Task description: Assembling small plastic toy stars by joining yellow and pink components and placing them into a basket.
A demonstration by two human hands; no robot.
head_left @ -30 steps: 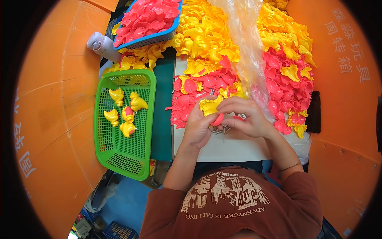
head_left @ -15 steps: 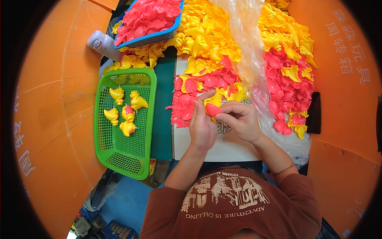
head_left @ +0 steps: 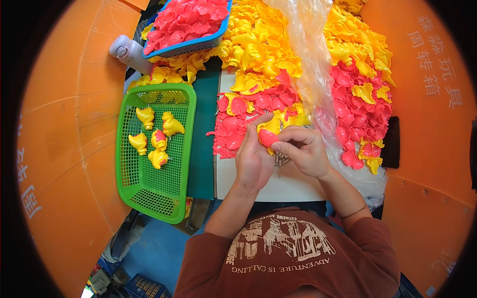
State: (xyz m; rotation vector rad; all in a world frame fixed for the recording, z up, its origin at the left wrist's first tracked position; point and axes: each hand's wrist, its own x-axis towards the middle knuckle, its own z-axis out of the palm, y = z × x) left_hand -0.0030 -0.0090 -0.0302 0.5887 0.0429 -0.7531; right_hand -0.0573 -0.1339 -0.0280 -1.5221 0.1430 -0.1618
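Observation:
In front of my chest, both hands are on one small toy part, a yellow plastic shell [head_left: 271, 124] with a pink plastic piece [head_left: 269, 137] against its lower part. My left hand [head_left: 254, 161] cups the shell from the left, its fingers pointing up along it. From the right, my right hand [head_left: 305, 153] pinches the lower edge of the pink piece between thumb and bent fingers. Whether the two parts are fully joined I cannot tell. Beneath the hands, small metal pins [head_left: 281, 160] lie on a white board [head_left: 290, 188], partly hidden.
At left, a green basket [head_left: 185, 149] holds several yellow animal-shaped toys [head_left: 173, 124]. A blue basket [head_left: 198, 43] of pink pieces stands behind it, beside a pale bottle [head_left: 130, 53]. Yellow shells [head_left: 258, 44] and pink pieces [head_left: 355, 99] lie heaped around plastic film [head_left: 310, 64]. Orange panels [head_left: 427, 149] flank both sides.
The pink piece has tilted slightly within my fingers and sits a little to the right. Both hands stay almost in place.

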